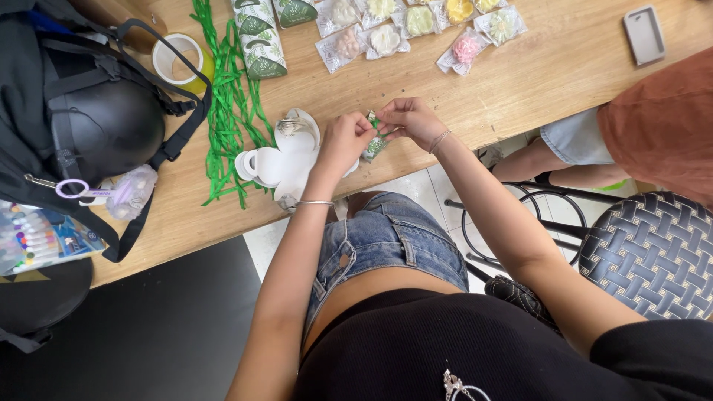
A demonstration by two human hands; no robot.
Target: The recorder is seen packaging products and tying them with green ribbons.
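From the head camera, the left hand [343, 142] and right hand [411, 120] meet at the table [520, 82] edge, both pinching a small green packet [373, 142]. A white shape [286, 160] lies at nine o'clock of it, green strips [226, 111] beyond.

small green-and-white packet [373, 141], pinched upright at the table edge

The green piece [373, 142] was mostly hidden between the left hand [343, 141] and right hand [411, 119]; its kind could not be told. The marker box [37, 241] was cut off at the left edge.
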